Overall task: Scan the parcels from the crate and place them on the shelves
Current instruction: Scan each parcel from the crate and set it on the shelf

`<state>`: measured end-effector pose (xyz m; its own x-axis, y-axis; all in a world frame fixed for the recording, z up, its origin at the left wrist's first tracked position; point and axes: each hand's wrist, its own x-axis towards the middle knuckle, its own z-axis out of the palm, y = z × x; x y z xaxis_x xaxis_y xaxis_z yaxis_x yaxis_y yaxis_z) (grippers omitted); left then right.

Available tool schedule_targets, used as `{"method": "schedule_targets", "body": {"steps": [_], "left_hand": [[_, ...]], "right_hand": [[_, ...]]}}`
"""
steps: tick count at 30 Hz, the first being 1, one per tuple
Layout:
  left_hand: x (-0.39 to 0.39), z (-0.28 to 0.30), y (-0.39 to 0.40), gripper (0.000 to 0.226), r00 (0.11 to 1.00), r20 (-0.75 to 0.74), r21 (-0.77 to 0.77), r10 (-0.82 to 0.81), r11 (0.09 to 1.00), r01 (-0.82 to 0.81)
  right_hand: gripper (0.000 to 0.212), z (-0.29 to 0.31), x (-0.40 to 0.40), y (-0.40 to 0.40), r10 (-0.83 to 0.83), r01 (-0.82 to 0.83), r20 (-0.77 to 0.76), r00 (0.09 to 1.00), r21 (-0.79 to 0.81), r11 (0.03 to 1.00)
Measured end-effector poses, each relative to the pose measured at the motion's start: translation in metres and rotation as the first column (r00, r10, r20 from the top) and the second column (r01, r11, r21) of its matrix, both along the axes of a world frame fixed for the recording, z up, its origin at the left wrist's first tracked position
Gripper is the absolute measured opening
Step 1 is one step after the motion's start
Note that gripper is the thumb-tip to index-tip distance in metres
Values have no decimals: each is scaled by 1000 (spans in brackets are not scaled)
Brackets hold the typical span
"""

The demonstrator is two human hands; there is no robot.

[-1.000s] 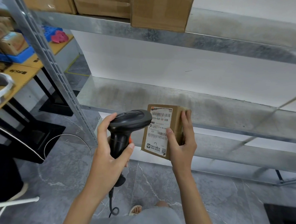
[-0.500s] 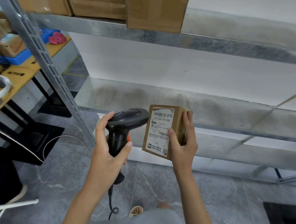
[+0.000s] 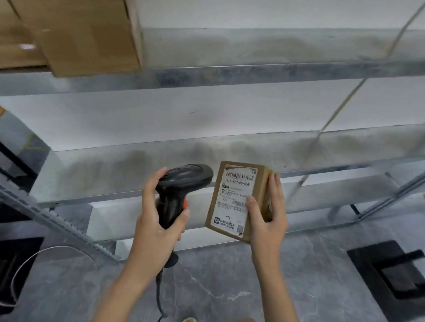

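Observation:
My right hand (image 3: 268, 214) grips a small brown parcel (image 3: 234, 199) by its right side, thumb across the white label with barcodes that faces me. My left hand (image 3: 155, 217) holds a black barcode scanner (image 3: 180, 188) by its handle; the scanner's head points right at the label, almost touching the parcel's upper left edge. Both are held in front of the lower metal shelf (image 3: 156, 162). The crate is out of view.
Brown cardboard boxes (image 3: 73, 25) stand on the upper shelf (image 3: 261, 71) at the left, one overhanging its edge. A perforated shelf upright (image 3: 53, 220) slants at the left. The scanner cable (image 3: 159, 304) hangs down to the grey floor. A dark mat (image 3: 398, 276) lies at right.
The view has swung right and up, so the shelves fill more of the frame. Scanner and parcel stay close together as before; both hands keep their hold.

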<state>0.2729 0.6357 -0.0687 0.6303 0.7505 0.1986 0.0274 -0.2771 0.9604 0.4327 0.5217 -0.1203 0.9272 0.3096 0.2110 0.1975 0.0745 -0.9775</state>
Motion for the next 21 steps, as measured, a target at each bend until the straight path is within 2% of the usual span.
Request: {"method": "schedule_targets", "body": {"steps": [10,21], "left_hand": [[141,13,-74,89,957,-4,26,-289,957,289],[289,8,-221,83,746,45,17,-664,747,664]], "right_hand": [[67,22,83,-117,-334,336,-38,942,42,941],[62,22,140,-294,-665,674,-121,737,49,737]]}}
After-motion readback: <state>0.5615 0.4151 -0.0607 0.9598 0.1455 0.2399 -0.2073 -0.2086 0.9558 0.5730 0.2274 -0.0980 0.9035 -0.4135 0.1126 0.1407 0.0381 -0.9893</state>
